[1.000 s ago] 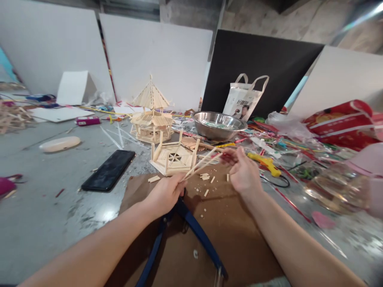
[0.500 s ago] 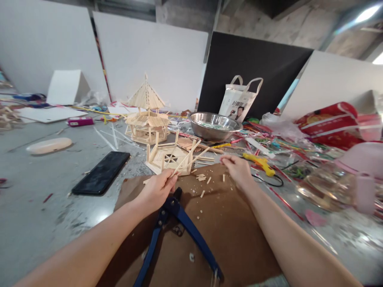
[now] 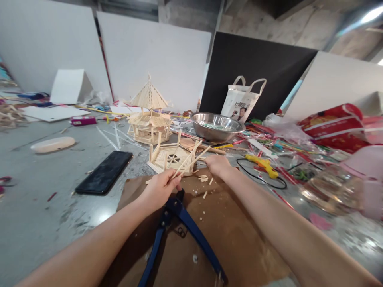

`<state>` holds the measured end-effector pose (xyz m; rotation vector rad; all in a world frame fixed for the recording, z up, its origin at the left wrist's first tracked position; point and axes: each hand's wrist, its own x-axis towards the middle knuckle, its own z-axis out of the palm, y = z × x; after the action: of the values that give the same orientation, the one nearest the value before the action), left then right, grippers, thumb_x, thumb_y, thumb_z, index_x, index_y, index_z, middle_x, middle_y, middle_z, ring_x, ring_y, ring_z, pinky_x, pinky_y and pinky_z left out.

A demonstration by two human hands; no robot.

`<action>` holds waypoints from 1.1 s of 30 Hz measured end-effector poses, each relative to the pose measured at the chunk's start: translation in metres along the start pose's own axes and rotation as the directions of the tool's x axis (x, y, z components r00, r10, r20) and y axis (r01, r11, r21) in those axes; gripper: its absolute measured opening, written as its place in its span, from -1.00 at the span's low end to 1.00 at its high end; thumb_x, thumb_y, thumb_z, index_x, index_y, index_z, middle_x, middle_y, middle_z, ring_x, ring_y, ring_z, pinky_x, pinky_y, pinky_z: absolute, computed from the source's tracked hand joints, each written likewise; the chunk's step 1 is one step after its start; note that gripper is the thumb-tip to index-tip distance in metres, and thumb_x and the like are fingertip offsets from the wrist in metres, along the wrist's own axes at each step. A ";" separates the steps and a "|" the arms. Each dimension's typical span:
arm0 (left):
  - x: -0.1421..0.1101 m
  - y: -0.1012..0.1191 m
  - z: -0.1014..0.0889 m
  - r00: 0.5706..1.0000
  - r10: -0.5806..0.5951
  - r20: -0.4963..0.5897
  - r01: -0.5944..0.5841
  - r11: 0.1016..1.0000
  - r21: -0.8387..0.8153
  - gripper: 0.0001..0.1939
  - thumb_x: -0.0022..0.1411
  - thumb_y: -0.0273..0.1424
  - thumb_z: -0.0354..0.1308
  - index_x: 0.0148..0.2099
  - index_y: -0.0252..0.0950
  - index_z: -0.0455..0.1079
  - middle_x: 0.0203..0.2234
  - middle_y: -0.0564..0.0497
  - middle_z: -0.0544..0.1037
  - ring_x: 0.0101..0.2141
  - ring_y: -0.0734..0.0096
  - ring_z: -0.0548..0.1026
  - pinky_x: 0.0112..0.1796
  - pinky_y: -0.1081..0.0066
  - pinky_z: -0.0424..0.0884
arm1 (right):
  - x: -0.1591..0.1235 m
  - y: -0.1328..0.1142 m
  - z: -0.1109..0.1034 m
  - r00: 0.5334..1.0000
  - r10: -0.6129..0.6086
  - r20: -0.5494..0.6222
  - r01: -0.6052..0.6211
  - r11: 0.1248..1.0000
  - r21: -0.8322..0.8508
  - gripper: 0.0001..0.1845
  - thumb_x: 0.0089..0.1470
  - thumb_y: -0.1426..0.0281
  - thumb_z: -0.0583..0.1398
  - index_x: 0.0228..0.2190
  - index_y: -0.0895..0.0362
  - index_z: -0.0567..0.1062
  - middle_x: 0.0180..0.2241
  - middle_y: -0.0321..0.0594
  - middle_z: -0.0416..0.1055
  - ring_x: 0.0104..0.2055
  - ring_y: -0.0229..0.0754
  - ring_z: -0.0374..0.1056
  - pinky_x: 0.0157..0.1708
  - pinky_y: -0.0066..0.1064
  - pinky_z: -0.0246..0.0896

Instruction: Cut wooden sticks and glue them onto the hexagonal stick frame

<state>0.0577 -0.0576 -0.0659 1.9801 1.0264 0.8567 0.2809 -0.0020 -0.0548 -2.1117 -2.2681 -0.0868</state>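
My left hand (image 3: 160,189) is closed on a few thin wooden sticks (image 3: 191,157) that slant up to the right. Beside it stands a hexagonal wooden base (image 3: 155,161) with short upright posts. My right hand (image 3: 220,165) is low at the far edge of the brown board (image 3: 239,239), where loose sticks lie; its fingers are bent and curled, and anything between them is hidden. Below my left hand lies a blue-handled cutter (image 3: 194,231), its handles spread. Short cut wooden pieces (image 3: 203,178) are scattered on the board between my hands.
A finished-looking stick pavilion (image 3: 149,115) stands behind the base. A steel bowl (image 3: 218,126) is to its right. A black phone (image 3: 104,172) lies left, a yellow glue gun (image 3: 263,165) right. A pink-lidded jug (image 3: 338,183) and clutter fill the right side.
My right hand has moved left, closer to the base and the loose sticks. My left hand still holds its sticks in nearly the same place. The view has shifted slightly.
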 end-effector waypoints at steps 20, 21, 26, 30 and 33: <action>-0.002 0.009 0.004 0.989 -0.061 0.135 0.102 0.940 -0.326 -0.74 0.10 -0.22 -0.13 -0.37 -0.33 0.18 -0.59 0.09 0.38 -0.78 0.71 0.17 -0.75 0.63 0.05 | -0.075 -0.054 -0.019 0.999 -0.027 0.025 -0.028 -0.133 0.991 -0.79 -0.23 0.34 0.17 -0.45 0.15 0.35 -0.62 -0.36 0.36 -0.67 -0.35 0.26 -0.63 -0.46 0.21; -0.003 0.010 0.004 0.986 -0.062 0.152 0.108 0.941 -0.320 -0.74 0.09 -0.22 -0.12 -0.39 -0.33 0.18 -0.59 0.10 0.37 -0.79 0.72 0.17 -0.76 0.63 0.04 | -0.077 -0.058 -0.017 0.997 -0.056 0.048 -0.056 -0.154 0.986 -0.79 -0.23 0.33 0.18 -0.45 0.17 0.37 -0.63 -0.35 0.36 -0.65 -0.35 0.27 -0.60 -0.45 0.22; -0.006 0.015 0.005 0.969 -0.089 0.230 0.149 0.955 -0.258 -0.70 0.08 -0.20 -0.11 -0.48 -0.34 0.19 -0.77 0.16 0.24 -0.79 0.66 0.19 -0.74 0.62 0.09 | -0.080 -0.067 -0.010 0.992 -0.100 0.075 -0.090 -0.158 0.983 -0.80 -0.21 0.31 0.18 -0.53 0.21 0.42 -0.64 -0.30 0.38 -0.64 -0.36 0.29 -0.58 -0.50 0.23; -0.005 0.013 0.004 0.984 -0.077 0.158 0.100 0.985 -0.141 -0.66 0.10 -0.18 -0.17 -0.44 -0.34 0.24 -0.73 0.12 0.27 -0.67 0.57 0.27 -0.62 0.57 0.19 | -0.078 -0.059 -0.013 1.000 0.015 -0.019 0.021 -0.152 0.988 -0.82 -0.19 0.31 0.17 -0.54 0.19 0.39 -0.68 -0.35 0.35 -0.66 -0.36 0.27 -0.60 -0.49 0.23; -0.002 0.007 0.000 1.000 0.003 -0.022 -0.001 0.995 0.104 -0.64 0.12 -0.18 -0.21 -0.44 -0.32 0.25 -0.65 0.09 0.31 -0.59 0.54 0.27 -0.55 0.55 0.17 | -0.075 -0.045 -0.014 0.974 0.174 -0.145 0.153 -0.037 0.988 -0.82 -0.16 0.29 0.15 -0.54 0.17 0.33 -0.73 -0.41 0.28 -0.68 -0.35 0.24 -0.63 -0.48 0.21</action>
<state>0.0595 -0.0623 -0.0607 2.0626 1.1019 0.8427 0.2412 -0.0806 -0.0463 -1.0572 -1.1962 1.0023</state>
